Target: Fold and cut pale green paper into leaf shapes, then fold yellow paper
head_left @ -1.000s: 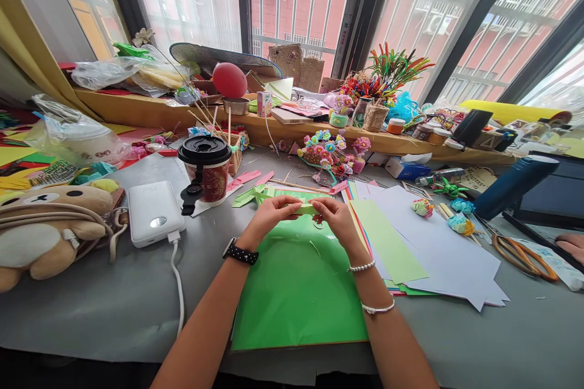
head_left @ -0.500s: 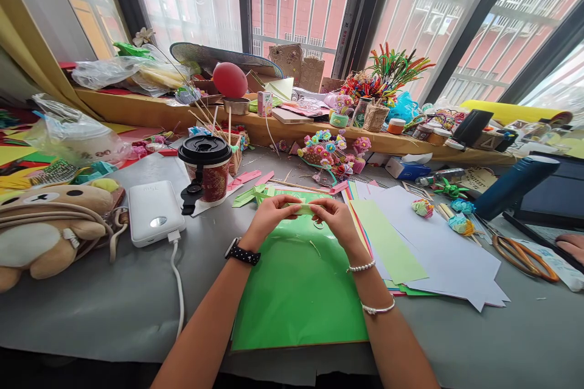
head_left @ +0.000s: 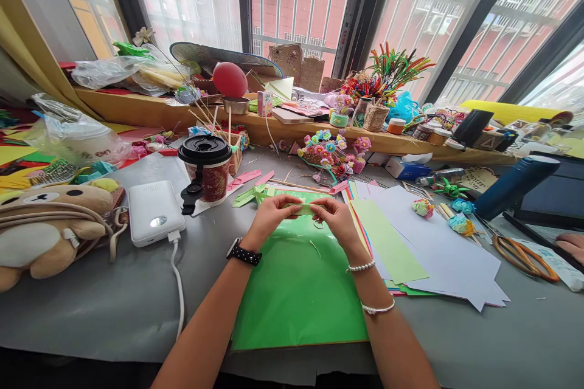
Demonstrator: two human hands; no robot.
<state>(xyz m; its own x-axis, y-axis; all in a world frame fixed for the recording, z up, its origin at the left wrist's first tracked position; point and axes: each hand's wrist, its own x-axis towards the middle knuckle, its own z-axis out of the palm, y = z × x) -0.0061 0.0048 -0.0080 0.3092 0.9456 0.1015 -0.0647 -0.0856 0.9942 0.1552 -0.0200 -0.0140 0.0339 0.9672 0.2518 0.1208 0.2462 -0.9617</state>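
Between my two hands is a small folded strip of light green paper (head_left: 305,209), pinched at both ends. My left hand (head_left: 274,217), with a dotted black watch band at the wrist, grips its left end. The right end sits between the thumb and fingers of my right hand (head_left: 336,219). Fingers cover much of the strip, so its folds are partly hidden. Below both hands lies a glossy green sheet (head_left: 296,292). Light green folded paper pieces (head_left: 249,195) rest just beyond my left hand.
Left of my arms stand a lidded paper cup (head_left: 207,173), a white power bank (head_left: 155,214) with its cable, and a plush bear (head_left: 55,231). On the right are white paper sheets (head_left: 447,255), scissors (head_left: 524,258) and a dark blue bottle (head_left: 515,185). Another person's hand (head_left: 572,246) shows at the right edge.
Almost nothing differs. Both hands keep their pinch on the green paper strip, and my left wrist has shifted very slightly to the right.
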